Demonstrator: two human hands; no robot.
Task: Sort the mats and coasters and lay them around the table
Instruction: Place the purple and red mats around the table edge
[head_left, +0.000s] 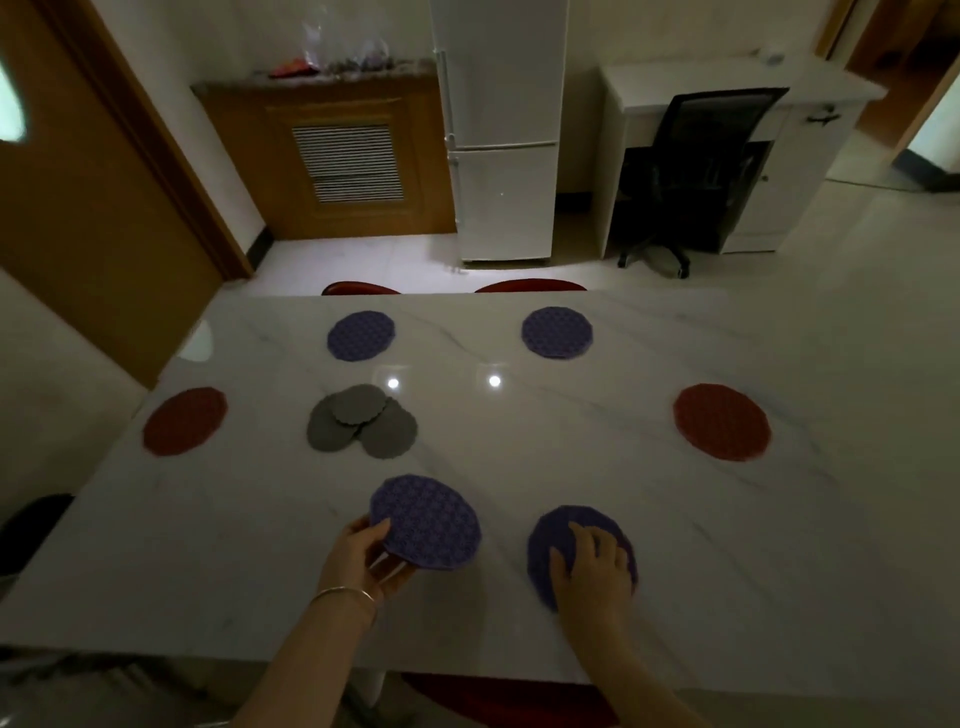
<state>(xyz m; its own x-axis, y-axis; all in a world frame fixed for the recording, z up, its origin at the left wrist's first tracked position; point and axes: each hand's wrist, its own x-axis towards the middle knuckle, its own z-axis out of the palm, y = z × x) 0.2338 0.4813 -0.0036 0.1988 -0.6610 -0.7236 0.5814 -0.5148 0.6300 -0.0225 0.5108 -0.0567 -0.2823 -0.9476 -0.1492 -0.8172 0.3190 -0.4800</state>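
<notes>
On the white marble table (519, 457) lie round mats. Two purple mats (361, 335) (557, 331) sit near the far edge. One red mat (185, 421) lies at the left end and another red mat (722, 421) at the right end. A loose pile of grey coasters (361, 420) rests left of centre. My left hand (363, 556) grips the near-left purple mat (431, 522) by its left rim, slightly lifted. My right hand (592, 566) lies flat with spread fingers on the near-right purple mat (556, 540).
Red chairs (530, 285) stand at the far side, and another red seat (498, 701) shows below the near edge. Beyond are a white fridge (501, 130), a wooden cabinet (343, 150), a desk with a black office chair (696, 171), and a wooden door (78, 182) on the left.
</notes>
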